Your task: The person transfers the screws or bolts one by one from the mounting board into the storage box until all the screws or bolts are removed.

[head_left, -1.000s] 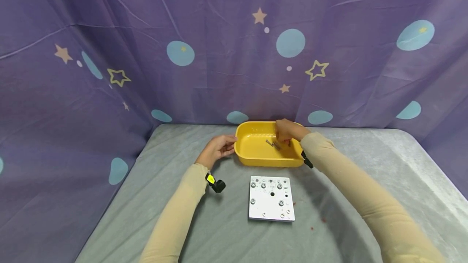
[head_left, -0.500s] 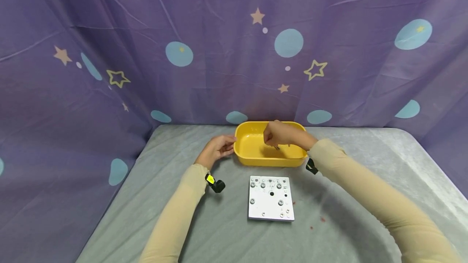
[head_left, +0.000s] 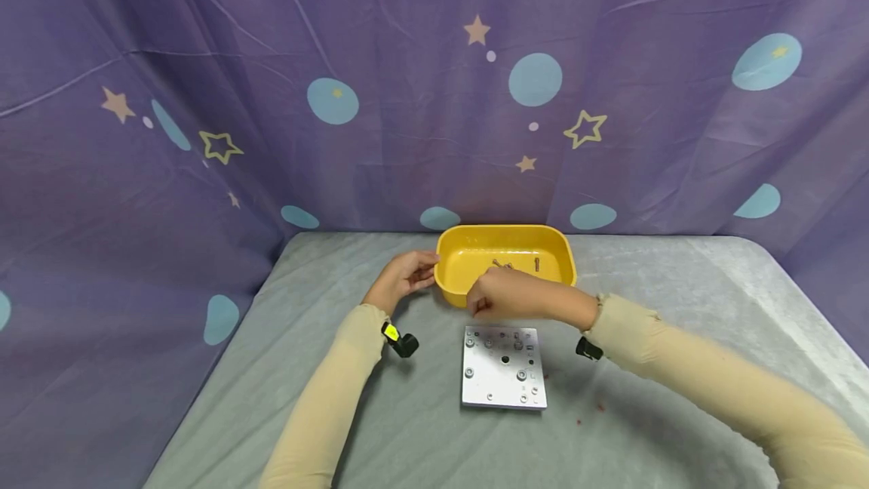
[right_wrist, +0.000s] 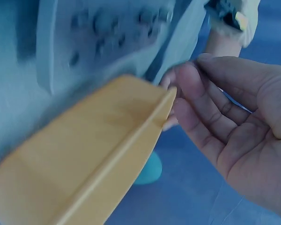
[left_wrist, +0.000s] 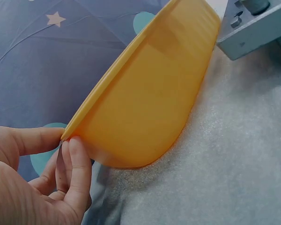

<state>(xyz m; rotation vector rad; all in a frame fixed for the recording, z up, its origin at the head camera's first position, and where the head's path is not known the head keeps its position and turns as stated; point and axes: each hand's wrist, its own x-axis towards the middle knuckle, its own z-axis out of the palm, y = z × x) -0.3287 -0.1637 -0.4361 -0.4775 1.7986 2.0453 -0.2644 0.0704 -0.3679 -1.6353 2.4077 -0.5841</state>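
Observation:
A yellow plastic bin point(head_left: 449, 294) stands at the back of the table with several small screws point(head_left: 537, 264) in it. My left hand point(head_left: 407, 274) pinches its left rim between thumb and fingers, plain in the left wrist view on the bin wall point(left_wrist: 140, 93). My right hand point(head_left: 512, 294) is over the bin's front edge, thumb and fingertips drawn together. At these tips in the right wrist view, beside the bin point(right_wrist: 93, 145), a small blurred bit shows, apparently a screw, mostly hidden by the fingers. Just in front lies a silver metal plate point(head_left: 495, 387) with holes and bolt heads.
Grey cloth point(head_left: 645, 278) covers the table. A purple curtain point(head_left: 407, 172) with stars and dots hangs right behind the bin. Small reddish specks point(head_left: 600, 407) lie to the right of the plate.
My right hand has come out of the bin, moving left and toward me to above the front edge, baring the screws inside. The left hand has stayed on the rim.

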